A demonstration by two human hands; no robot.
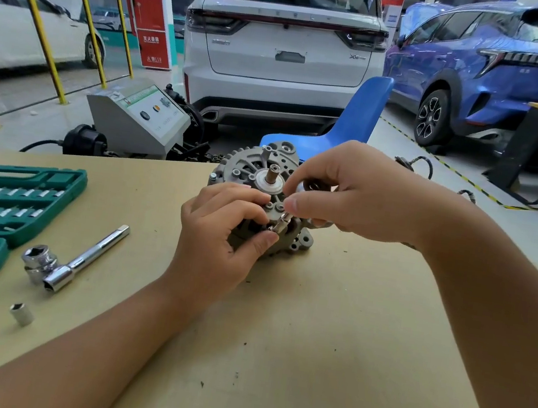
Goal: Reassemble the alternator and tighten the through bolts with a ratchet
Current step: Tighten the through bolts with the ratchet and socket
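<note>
Both grips are busy: the left hand [222,232] curls round the grey cast-metal alternator [261,196] standing on the tan board surface [312,331], while the right hand [349,191] pinches a small chrome socket piece [282,224] at its front face. To the left lie a chrome ratchet [76,259], a loose chrome socket [22,314] and an open green socket case [2,201].

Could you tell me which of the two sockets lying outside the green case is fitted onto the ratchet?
The larger socket sits on the ratchet head beside the green case. The smaller socket lies loose on the table, nearer the camera, touching no tool.
</note>
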